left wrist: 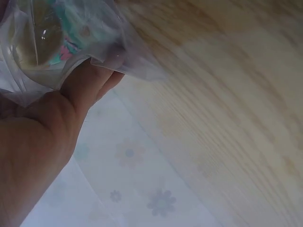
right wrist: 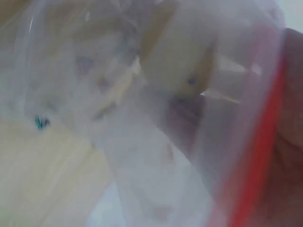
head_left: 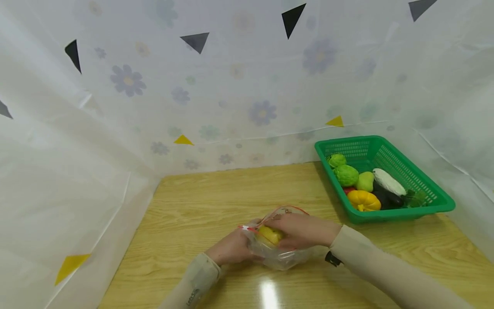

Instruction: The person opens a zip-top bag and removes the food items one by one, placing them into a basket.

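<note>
A clear zip bag with a red seal strip and a white slider sits low over the table in front of me. My left hand grips its left side near the slider; in the left wrist view the thumb lies along the plastic. At the bag's mouth, my right hand holds a yellow fruit, with its fingers partly hidden behind the fruit and plastic. Through the film in the left wrist view, the fruit shows beside a printed green and pink patch. The red strip runs close along the right hand.
To the right stands a green basket holding a yellow pumpkin, green cabbages, a pear, dark eggplants and a white gourd-like vegetable. White flowered sheeting surrounds the wooden table at the back and sides.
</note>
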`<state>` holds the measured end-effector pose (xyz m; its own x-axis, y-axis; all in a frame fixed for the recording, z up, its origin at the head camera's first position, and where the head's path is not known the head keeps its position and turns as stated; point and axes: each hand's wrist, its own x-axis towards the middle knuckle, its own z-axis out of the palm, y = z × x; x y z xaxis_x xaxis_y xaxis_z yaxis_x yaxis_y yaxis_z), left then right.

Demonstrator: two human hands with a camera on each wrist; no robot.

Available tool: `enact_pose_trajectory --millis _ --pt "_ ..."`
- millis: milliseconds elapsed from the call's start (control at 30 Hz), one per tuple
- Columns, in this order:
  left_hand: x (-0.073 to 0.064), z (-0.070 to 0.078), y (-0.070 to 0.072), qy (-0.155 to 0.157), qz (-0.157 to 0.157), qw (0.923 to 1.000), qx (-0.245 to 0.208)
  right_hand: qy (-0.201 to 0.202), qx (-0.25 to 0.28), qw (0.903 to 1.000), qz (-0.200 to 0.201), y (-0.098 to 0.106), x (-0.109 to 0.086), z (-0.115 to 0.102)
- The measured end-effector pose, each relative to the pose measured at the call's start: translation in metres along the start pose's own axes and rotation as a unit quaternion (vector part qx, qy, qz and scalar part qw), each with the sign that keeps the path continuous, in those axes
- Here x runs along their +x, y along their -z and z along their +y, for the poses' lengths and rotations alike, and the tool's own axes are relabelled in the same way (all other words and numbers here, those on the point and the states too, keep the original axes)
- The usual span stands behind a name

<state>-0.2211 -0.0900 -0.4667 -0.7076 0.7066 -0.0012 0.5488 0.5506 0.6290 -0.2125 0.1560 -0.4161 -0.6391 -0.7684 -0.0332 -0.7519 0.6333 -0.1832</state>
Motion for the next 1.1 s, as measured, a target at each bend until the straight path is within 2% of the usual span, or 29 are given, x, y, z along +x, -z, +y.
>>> enact_pose_trajectory --millis 100,300,433,633,867,967,1100 --pt "-0.001 0.0 0.0 0.01 0.0 1.0 0.001 -0.007 0.006 0.9998 0.015 0.012 -0.011 0.001" --pt "0.001 0.0 -0.001 0.012 -0.002 0.9999 -0.007 -0.038 0.054 0.9973 0.033 0.04 -0.035 -0.002" --pt "0.002 0.0 -0.002 0.029 0.0 0.9996 -0.003 -0.06 0.059 0.9953 0.049 0.056 -0.052 -0.003" --pt "0.002 0.001 -0.003 0.052 0.002 0.9987 0.002 -0.089 0.051 0.9902 0.094 0.075 -0.081 0.003" --pt "0.002 0.005 -0.001 0.057 0.003 0.9982 0.018 -0.132 0.029 0.9808 0.14 0.089 -0.119 0.026" --pt "0.002 0.006 -0.001 0.057 0.003 0.9981 0.024 -0.145 0.014 0.9755 0.165 0.09 -0.135 0.041" --pt "0.003 0.006 -0.002 0.06 0.003 0.9977 0.031 -0.187 0.016 0.9647 0.185 0.088 -0.157 0.067"
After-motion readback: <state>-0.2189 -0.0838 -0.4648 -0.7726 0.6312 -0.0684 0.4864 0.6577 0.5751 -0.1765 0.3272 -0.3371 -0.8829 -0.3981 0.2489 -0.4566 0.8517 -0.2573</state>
